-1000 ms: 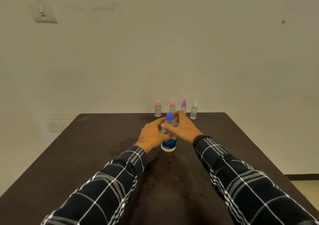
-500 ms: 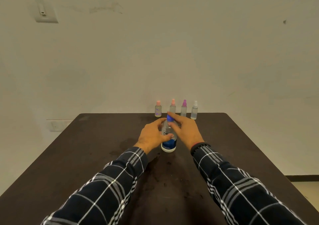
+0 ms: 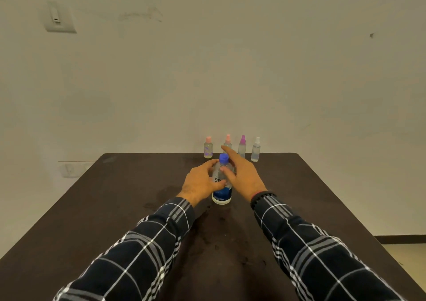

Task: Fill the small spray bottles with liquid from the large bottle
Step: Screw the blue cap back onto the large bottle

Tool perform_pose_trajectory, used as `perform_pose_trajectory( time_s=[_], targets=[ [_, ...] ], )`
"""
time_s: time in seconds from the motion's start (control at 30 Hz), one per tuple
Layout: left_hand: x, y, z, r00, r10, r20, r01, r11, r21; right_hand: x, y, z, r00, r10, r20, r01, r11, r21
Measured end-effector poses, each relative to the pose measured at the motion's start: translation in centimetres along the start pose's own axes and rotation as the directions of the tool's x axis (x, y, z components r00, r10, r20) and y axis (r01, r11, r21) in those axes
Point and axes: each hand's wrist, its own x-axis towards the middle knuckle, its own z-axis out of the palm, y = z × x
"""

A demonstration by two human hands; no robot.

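Large bottle (image 3: pixel 221 185), blue cap (image 3: pixel 223 158) on, standing mid-table (image 3: pixel 115 208); left hand (image 3: pixel 200 182) gripping its body. Right hand (image 3: pixel 242 174) reaching over it, fingers extended. Four spray bottles (image 3: pixel 242 146) standing at 12 o'clock.

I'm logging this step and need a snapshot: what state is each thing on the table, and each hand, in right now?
Large bottle: upright, blue cap on.
Left hand: wrapped around the large bottle's body.
Right hand: open, fingers extended past the cap, gripping nothing.
Four small spray bottles: upright in a row at the table's far edge, tops on, untouched.
Table: dark, smudged.
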Motion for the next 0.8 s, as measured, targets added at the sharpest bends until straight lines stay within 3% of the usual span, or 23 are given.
perform_pose_trajectory(
  time_s=[0.13, 0.3, 0.43, 0.8],
  targets=[
    [0.1, -0.2, -0.1, 1.0, 0.005, 0.009, -0.005, 1.0, -0.019, -0.9, 0.1, 0.4, 0.994, 0.104, -0.034, -0.094, 0.97, 0.224],
    [0.2, -0.4, 0.1, 1.0, 0.017, 0.013, -0.016, 0.998, -0.058, -2.8, 3.1, 1.3, 0.967, 0.238, 0.093, -0.256, 0.886, 0.386],
    [0.4, -0.7, 0.2, 1.0, 0.015, 0.009, -0.015, 0.999, -0.044, -3.3, 3.4, 2.2, 0.935, 0.25, 0.251, -0.321, 0.899, 0.299],
    [1.6, -1.3, -0.3, 0.996, 0.035, 0.084, -0.023, 0.989, -0.145, -1.9, 3.4, 3.5, 0.957, 0.284, 0.055, -0.288, 0.92, 0.264]
  ],
)
